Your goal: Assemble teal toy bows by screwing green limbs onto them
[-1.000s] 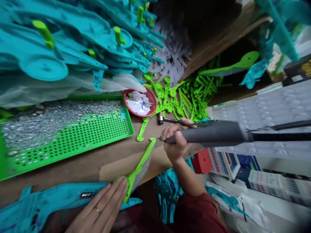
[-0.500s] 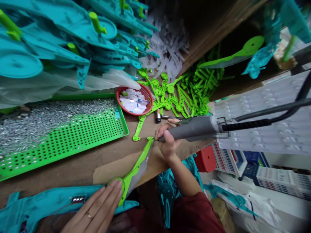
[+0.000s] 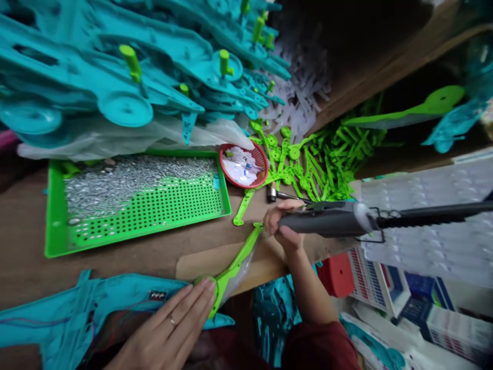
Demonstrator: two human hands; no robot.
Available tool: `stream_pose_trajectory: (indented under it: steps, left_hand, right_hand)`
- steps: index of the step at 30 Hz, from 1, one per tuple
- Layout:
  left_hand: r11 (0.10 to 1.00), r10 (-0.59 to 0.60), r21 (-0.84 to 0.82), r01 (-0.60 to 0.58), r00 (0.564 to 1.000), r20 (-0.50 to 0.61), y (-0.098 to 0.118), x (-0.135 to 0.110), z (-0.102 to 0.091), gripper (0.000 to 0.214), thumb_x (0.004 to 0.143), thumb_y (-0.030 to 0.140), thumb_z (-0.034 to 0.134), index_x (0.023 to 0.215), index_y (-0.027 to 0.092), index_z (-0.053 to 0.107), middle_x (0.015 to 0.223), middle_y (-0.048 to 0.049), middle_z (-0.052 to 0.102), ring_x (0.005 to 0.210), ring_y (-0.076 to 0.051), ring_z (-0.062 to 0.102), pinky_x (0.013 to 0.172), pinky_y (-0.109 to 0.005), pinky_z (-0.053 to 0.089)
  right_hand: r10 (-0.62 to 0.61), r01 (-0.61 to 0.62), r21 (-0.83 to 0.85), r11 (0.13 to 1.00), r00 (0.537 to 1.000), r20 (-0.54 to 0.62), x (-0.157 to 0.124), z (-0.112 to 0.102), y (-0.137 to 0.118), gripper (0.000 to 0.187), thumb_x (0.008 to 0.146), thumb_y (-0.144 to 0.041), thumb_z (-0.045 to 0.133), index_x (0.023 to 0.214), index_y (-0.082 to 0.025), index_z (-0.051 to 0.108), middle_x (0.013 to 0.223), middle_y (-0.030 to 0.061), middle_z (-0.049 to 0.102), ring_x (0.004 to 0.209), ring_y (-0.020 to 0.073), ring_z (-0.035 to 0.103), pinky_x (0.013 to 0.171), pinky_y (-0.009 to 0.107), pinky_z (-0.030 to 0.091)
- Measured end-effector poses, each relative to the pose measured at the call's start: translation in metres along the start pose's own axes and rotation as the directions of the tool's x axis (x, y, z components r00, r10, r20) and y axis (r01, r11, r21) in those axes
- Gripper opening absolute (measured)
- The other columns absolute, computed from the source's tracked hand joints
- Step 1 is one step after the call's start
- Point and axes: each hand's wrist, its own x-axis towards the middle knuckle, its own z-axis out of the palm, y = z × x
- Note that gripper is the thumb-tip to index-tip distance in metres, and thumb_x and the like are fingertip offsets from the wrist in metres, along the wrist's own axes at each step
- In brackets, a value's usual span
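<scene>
My left hand (image 3: 173, 324) lies with fingers stretched flat on the round end of a bright green and grey plastic piece (image 3: 241, 262). Beneath that hand is a teal plastic housing (image 3: 127, 288) with thin wires in it. A grey electric screwdriver (image 3: 327, 221) is wrapped in the fingers of my right hand (image 3: 287, 226). It is held nearly level, and its tip end points at the narrow far end of the green piece. Fingers partly hide the tip, so I cannot tell whether it sits in a screw.
A green perforated tray (image 3: 185, 203) of metal screws stands left, beside a red basket (image 3: 243, 164) of small white parts. Behind lie a hammer-like tool (image 3: 272, 192), green arms (image 3: 287, 174) and stacked teal housings (image 3: 162, 56). A black cord (image 3: 431, 211) runs right from the screwdriver.
My view has turned left, so everything sits further right and more of the screw tray shows. Both hands keep their places on the green piece and the screwdriver.
</scene>
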Motion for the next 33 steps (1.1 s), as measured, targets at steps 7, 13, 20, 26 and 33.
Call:
stream_pose_trajectory:
  steps: [7, 13, 20, 26, 33]
  left_hand:
    - [0.999, -0.048, -0.006, 0.048, 0.998, -0.046, -0.002, 0.015, 0.013, 0.040, 0.093, 0.009, 0.042, 0.123, 0.005, 0.067, 0.140, -0.0173, 0.063, 0.141, -0.032, 0.049, 0.123, -0.044, 0.035]
    - [0.996, -0.078, 0.021, 0.081, 0.988, -0.133, -0.002, 0.016, 0.017, 0.040, 0.091, 0.007, 0.040, 0.116, 0.005, 0.071, 0.130, -0.0154, 0.070, 0.136, -0.030, 0.054, 0.125, -0.045, 0.028]
    - [0.998, -0.055, 0.016, 0.058, 0.992, -0.110, -0.008, 0.016, 0.012, 0.041, 0.092, 0.010, 0.041, 0.120, 0.003, 0.070, 0.132, -0.0177, 0.068, 0.127, -0.031, 0.062, 0.125, -0.048, 0.026]
    - [0.997, -0.063, 0.048, 0.067, 0.995, -0.080, -0.007, 0.015, 0.015, 0.041, 0.096, 0.012, 0.040, 0.125, 0.004, 0.068, 0.138, -0.0162, 0.065, 0.130, -0.030, 0.059, 0.126, -0.048, 0.023]
    - [0.997, -0.076, 0.004, 0.076, 0.996, -0.050, -0.005, 0.009, 0.014, 0.041, 0.096, 0.006, 0.043, 0.132, -0.001, 0.062, 0.147, -0.0213, 0.056, 0.142, -0.034, 0.048, 0.125, -0.048, 0.025]
  right_hand:
    - [-0.114, 0.112, -0.020, 0.993, 0.984, -0.138, 0.078, 0.105, 0.004, 0.042, 0.080, -0.053, 0.060, 0.115, -0.032, 0.048, 0.055, -0.0094, 0.041, 0.041, 0.0136, 0.046, 0.043, 0.031, 0.043]
    - [-0.035, 0.034, -0.050, 0.998, 0.999, -0.020, 0.098, 0.135, 0.049, 0.055, 0.082, -0.060, 0.060, 0.127, -0.030, 0.045, 0.060, -0.0088, 0.043, 0.044, 0.0120, 0.047, 0.044, 0.029, 0.043]
    - [-0.046, 0.044, -0.064, 0.997, 0.999, -0.029, 0.094, 0.131, 0.051, 0.047, 0.083, -0.058, 0.062, 0.117, -0.029, 0.046, 0.059, -0.0092, 0.045, 0.043, 0.0111, 0.046, 0.044, 0.028, 0.042]
    - [-0.115, 0.116, 0.037, 0.993, 0.993, -0.019, 0.102, 0.138, 0.058, 0.039, 0.083, -0.044, 0.069, 0.113, -0.029, 0.049, 0.058, -0.0100, 0.051, 0.042, 0.0100, 0.048, 0.043, 0.025, 0.043]
    - [-0.210, 0.227, 0.064, 0.972, 0.957, -0.201, 0.050, 0.106, -0.035, 0.028, 0.086, -0.033, 0.059, 0.114, -0.031, 0.055, 0.056, -0.0093, 0.046, 0.042, 0.0106, 0.048, 0.041, 0.024, 0.044]
